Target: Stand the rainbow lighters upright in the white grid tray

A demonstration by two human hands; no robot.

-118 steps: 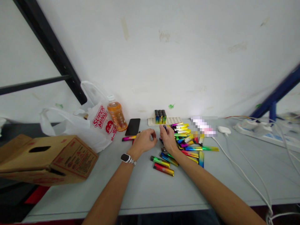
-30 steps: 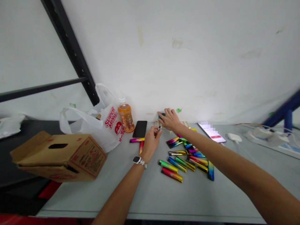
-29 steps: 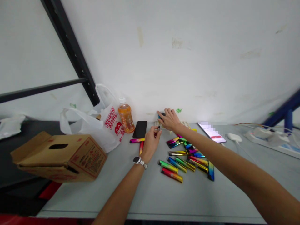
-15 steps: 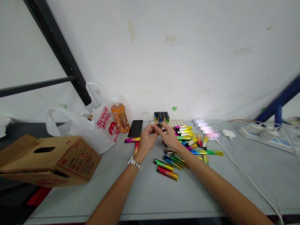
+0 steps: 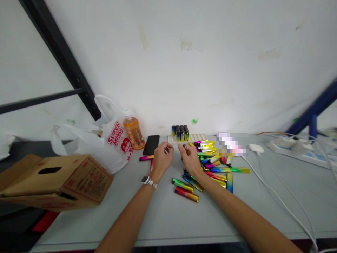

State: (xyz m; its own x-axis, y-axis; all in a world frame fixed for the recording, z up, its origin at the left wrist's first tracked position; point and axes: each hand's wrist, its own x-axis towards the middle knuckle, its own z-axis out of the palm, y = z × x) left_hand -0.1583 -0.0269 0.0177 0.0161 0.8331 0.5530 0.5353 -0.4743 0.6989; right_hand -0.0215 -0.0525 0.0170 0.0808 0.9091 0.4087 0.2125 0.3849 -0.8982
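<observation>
My left hand [image 5: 162, 159] is closed in a pinch over the table's middle. Something small may be between its fingertips, too small to name. Just to its right, my right hand [image 5: 191, 160] is curled round a small dark-ended piece, mostly hidden by the fingers. A gap separates the two hands. Behind them, a pale perforated tray [image 5: 198, 137] bears a block of shiny upright tubes [image 5: 182, 133] with black tops. Below my right hand lie a green-and-gold tube [image 5: 183, 185], a red-and-gold tube [image 5: 186, 194] and a blue-and-gold tube [image 5: 193, 181].
More gradient-coloured tubes [image 5: 220, 169] lie heaped to the right. Left stand a black phone [image 5: 151, 144], an orange drink bottle [image 5: 133, 133], a white plastic bag [image 5: 105, 151] and a cardboard box [image 5: 65, 179]. A white charger [image 5: 256, 148], cables and a power strip [image 5: 302, 151] lie right.
My hands, joined at the fingertips before, have moved apart and slightly nearer to me. The tray's upright tubes show more fully.
</observation>
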